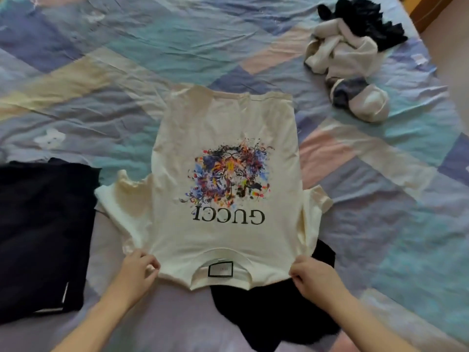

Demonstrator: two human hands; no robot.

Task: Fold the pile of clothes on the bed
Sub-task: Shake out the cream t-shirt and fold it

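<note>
**Head view: both hands pinch the shoulders of a printed T-shirt**

Head view shows the left hand [138, 266] with its fingers [152, 262] curled, pinching the near left shoulder of a cream cotton T-shirt [223, 138]. The right hand [313, 273] pinches the opposite shoulder the same way, fingers [297, 269] bent onto the cloth. The shirt lies spread face up on the bed [152, 47], collar nearest the person, hem farthest, with a multicoloured splatter print above black lettering. Its short sleeves stick out to either side. Under the collar end, near the right hand, lies a black garment [274, 316], partly covered. A folded dark navy garment [43, 224] lies left of the shirt. At the far right sits a crumpled pile of white, black and grey clothes [347, 54] on the pastel patchwork bedsheet.
</note>
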